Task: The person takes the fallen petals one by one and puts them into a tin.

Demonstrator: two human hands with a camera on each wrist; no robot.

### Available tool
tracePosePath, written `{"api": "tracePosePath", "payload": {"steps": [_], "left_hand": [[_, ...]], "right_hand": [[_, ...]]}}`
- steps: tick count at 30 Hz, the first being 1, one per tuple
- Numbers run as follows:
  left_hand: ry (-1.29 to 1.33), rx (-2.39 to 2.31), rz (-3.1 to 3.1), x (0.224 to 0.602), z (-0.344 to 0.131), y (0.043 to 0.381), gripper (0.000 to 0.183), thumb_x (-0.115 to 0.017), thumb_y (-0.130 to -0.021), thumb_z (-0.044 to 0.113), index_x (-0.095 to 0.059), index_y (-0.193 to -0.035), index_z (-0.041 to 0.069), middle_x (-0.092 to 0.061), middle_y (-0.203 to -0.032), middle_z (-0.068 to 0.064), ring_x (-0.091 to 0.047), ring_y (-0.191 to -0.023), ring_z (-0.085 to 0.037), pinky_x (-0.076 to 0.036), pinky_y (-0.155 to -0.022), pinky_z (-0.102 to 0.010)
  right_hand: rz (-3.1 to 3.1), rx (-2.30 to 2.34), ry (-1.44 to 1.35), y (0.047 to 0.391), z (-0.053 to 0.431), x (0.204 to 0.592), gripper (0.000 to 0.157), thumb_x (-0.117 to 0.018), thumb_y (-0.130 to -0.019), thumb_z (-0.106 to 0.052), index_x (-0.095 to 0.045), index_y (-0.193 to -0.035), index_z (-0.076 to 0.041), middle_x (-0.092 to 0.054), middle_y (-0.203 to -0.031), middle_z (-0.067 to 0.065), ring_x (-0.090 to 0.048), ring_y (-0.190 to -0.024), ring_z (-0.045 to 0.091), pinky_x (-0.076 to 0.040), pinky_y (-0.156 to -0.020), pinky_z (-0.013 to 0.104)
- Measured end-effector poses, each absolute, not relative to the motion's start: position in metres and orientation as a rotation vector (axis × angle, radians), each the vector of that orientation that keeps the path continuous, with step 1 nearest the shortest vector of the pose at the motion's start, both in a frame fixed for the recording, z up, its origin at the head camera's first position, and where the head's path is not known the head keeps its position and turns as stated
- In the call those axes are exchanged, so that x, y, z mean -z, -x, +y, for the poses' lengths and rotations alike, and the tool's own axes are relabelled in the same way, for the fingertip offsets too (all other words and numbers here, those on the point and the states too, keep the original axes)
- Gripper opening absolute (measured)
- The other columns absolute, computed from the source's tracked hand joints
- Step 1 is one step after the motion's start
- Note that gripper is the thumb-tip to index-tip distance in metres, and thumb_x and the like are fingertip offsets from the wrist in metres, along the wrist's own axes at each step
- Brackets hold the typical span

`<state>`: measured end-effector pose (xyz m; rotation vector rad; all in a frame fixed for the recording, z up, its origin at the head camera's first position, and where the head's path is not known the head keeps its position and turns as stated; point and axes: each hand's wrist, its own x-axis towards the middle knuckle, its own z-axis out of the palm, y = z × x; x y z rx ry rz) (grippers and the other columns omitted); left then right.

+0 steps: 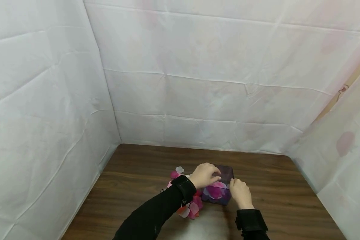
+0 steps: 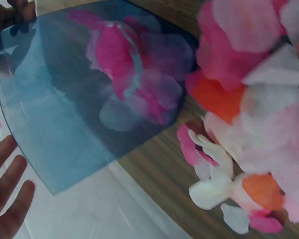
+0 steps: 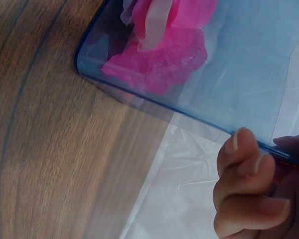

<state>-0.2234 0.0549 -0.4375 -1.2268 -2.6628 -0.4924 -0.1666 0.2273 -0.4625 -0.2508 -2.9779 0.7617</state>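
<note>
A see-through blue-purple plastic container [image 1: 225, 196] stands on the table with pink and lilac petals [image 2: 139, 69] inside its lower part. My right hand [image 1: 240, 193] pinches the container's right upper edge; in the right wrist view its curled fingers [image 3: 244, 174] lie along the rim. Over the container's left side is my left hand [image 1: 205, 175], holding nothing. Its fingers [image 2: 10, 184] are spread beside the rim in the left wrist view. Left of the container lies a heap of loose fabric-like petals [image 1: 193, 208], pink, white and orange, partly hidden under my left forearm.
The brown wood-grain table [image 1: 138, 166] has rounded far corners. White creased sheets [image 1: 198, 100] hang behind it and along both sides. A gap in the sheeting at the right shows a tan strip [image 1: 330, 110].
</note>
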Motion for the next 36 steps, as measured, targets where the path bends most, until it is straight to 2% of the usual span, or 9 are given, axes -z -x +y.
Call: {"api": "tracePosePath", "payload": {"steps": [6,11,14,17,20,22,27,32,36], "left_hand": [[1.132,0.608,-2.576,0.436,0.025,0.22,0.02,-0.059,-0.093,0.028,-0.07,-0.105,0.016,-0.07,-0.102,0.005,-0.063,-0.096,-0.01,-0.049,-0.086,-0.024],[1.112,0.57,-2.567,0.449,-0.022,0.211,0.019,-0.06,-0.092,0.026,-0.068,-0.104,0.014,-0.067,-0.102,0.002,-0.063,-0.096,-0.013,-0.05,-0.086,-0.028],[1.149,0.44,-2.588,0.467,-0.052,0.202,0.015,-0.064,-0.089,0.025,-0.067,-0.099,0.015,-0.064,-0.097,0.002,-0.062,-0.087,-0.011,-0.051,-0.078,-0.026],[1.196,0.365,-2.683,0.49,-0.082,0.189,0.016,-0.068,-0.085,0.023,-0.067,-0.099,0.015,-0.06,-0.093,0.003,-0.058,-0.08,-0.009,-0.05,-0.07,-0.022],[1.258,0.367,-2.807,0.513,-0.105,0.176,0.023,-0.07,-0.084,0.024,-0.067,-0.105,0.015,-0.057,-0.095,0.003,-0.055,-0.08,-0.007,-0.049,-0.068,-0.021],[1.326,0.348,-2.844,0.527,-0.115,0.168,0.026,-0.071,-0.083,0.025,-0.066,-0.107,0.016,-0.056,-0.098,0.003,-0.055,-0.084,-0.006,-0.048,-0.069,-0.021],[1.453,0.264,-2.757,0.549,-0.12,0.157,0.019,-0.072,-0.082,0.021,-0.065,-0.099,0.018,-0.056,-0.096,0.005,-0.054,-0.087,-0.006,-0.046,-0.069,-0.017],[1.374,0.293,-2.732,0.555,-0.108,0.157,0.007,-0.068,-0.083,0.013,-0.063,-0.084,0.017,-0.054,-0.087,0.007,-0.053,-0.079,-0.004,-0.043,-0.066,-0.015],[1.336,0.366,-2.751,0.555,-0.103,0.159,0.012,-0.068,-0.082,0.007,-0.063,-0.075,0.015,-0.054,-0.077,0.008,-0.05,-0.069,-0.002,-0.04,-0.061,-0.013]], "right_hand": [[-2.99,-0.783,0.253,0.166,0.229,0.46,0.04,-0.033,-0.098,-0.017,-0.043,-0.062,-0.003,-0.046,-0.062,0.01,-0.047,-0.06,0.023,-0.039,-0.055,0.037],[-2.98,-0.743,0.251,0.168,0.229,0.461,0.041,-0.034,-0.098,-0.017,-0.044,-0.061,-0.003,-0.057,-0.07,0.019,-0.057,-0.065,0.03,-0.043,-0.057,0.043],[-2.977,-0.738,0.246,0.168,0.23,0.46,0.04,-0.034,-0.097,-0.017,-0.047,-0.062,-0.002,-0.059,-0.072,0.021,-0.059,-0.067,0.032,-0.044,-0.057,0.044],[-2.996,-0.75,0.247,0.167,0.228,0.461,0.041,-0.033,-0.098,-0.017,-0.044,-0.061,-0.004,-0.052,-0.064,0.014,-0.053,-0.06,0.026,-0.041,-0.055,0.039],[-3.006,-0.755,0.25,0.167,0.227,0.462,0.041,-0.033,-0.099,-0.017,-0.04,-0.059,-0.006,-0.043,-0.059,0.008,-0.045,-0.057,0.021,-0.038,-0.054,0.035],[-3.003,-0.752,0.246,0.166,0.227,0.464,0.041,-0.033,-0.099,-0.017,-0.04,-0.059,-0.006,-0.044,-0.059,0.008,-0.045,-0.057,0.021,-0.038,-0.055,0.036],[-2.992,-0.739,0.234,0.166,0.226,0.465,0.041,-0.034,-0.098,-0.017,-0.042,-0.059,-0.005,-0.053,-0.065,0.013,-0.053,-0.061,0.024,-0.042,-0.056,0.041],[-2.989,-0.737,0.252,0.166,0.226,0.463,0.042,-0.034,-0.098,-0.017,-0.038,-0.058,-0.007,-0.042,-0.058,0.006,-0.045,-0.056,0.021,-0.038,-0.054,0.035],[-2.997,-0.74,0.25,0.165,0.227,0.46,0.041,-0.034,-0.098,-0.017,-0.035,-0.058,-0.009,-0.039,-0.058,0.005,-0.042,-0.056,0.02,-0.037,-0.054,0.034]]}}
